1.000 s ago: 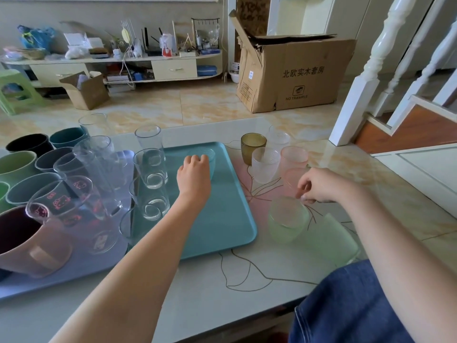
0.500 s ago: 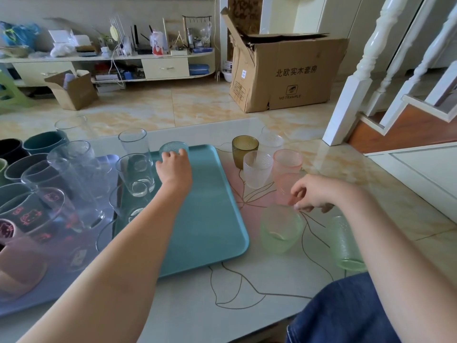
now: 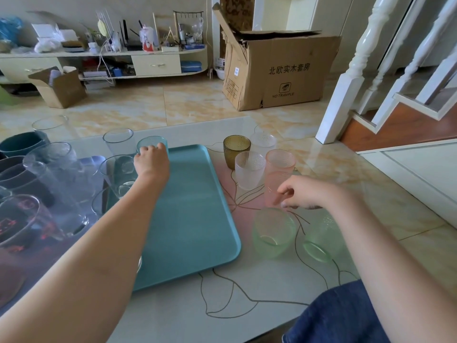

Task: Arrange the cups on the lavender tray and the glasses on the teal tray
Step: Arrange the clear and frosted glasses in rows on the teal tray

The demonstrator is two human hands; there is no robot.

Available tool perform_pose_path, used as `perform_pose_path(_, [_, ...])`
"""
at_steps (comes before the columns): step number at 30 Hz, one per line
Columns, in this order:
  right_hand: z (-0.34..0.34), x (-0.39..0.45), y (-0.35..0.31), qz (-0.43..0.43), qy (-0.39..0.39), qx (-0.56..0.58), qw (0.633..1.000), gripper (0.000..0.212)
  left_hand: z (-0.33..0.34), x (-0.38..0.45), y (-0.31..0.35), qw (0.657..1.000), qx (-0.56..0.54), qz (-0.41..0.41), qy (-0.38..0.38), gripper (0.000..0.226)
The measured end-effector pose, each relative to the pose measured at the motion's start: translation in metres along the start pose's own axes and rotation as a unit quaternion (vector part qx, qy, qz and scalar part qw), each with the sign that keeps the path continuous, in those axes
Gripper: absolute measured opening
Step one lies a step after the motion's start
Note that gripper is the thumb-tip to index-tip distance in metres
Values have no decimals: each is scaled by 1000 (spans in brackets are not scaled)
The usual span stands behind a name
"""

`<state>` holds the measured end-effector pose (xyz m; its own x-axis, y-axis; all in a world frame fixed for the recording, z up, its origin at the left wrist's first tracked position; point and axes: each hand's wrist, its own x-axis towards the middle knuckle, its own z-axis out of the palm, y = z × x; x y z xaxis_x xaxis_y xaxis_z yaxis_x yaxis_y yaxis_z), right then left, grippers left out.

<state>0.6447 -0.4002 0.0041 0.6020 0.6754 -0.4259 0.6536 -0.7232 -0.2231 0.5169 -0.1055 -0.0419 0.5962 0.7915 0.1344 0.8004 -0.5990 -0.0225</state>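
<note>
My left hand [image 3: 151, 162] grips the rim of a small teal glass [image 3: 152, 142] standing at the far left corner of the teal tray [image 3: 197, 219]. Clear glasses [image 3: 118, 170] stand along that tray's left side. The lavender tray [image 3: 95, 161] lies further left, holding dark and green cups [image 3: 22, 143] and several clear glasses [image 3: 53, 155]. My right hand [image 3: 305, 194] hovers with loosely curled fingers beside the base of a pink glass [image 3: 279, 173], holding nothing. Two green glasses [image 3: 273, 231] stand just below that hand.
On the table right of the teal tray stand an amber glass [image 3: 236, 149] and two frosted white glasses [image 3: 248, 169]. Beyond the table are a large cardboard box [image 3: 279, 70], a white stair post [image 3: 346, 90] and a cluttered low shelf [image 3: 111, 58].
My left hand has slid the teal glass from the tray's middle to its far left corner. My right hand has drifted from the green glass's rim toward the pink glass.
</note>
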Motion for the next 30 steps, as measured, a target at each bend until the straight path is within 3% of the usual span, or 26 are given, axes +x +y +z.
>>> perform_pose_path(2, [-1,-1,-3,-6,-2,2,1000,11,-2,2,-1,1000,-1,3,-4,44])
perform_pose_path(4, [-2,-4,-5,-5,-9,12,1000,36,-3,3,-1,1000,-5,5,-9,45])
perform_pose_path(6, [-2,-4,-5,-8,-5,13,1000,43,-4,6,-2,1000,-11,13,-9,47])
perform_pose_path(18, [-2,-1,-5,-23,-7,-7,1000,40,-3,8,-7,999,-6,34,0,41])
perform_pose_path(22, [-5,-3,-2,-27,-5,18,999,40,1,1,-6,998,-5,49,46,49])
perform_pose_path(26, [-10,-11,14,-37,37,82,995,35,-2,-14,4,987,-43,94,122,46])
perform_pose_path(30, [-8,-24,27,-37,128,141,981,54,-15,-32,27,978,-75,139,134,42])
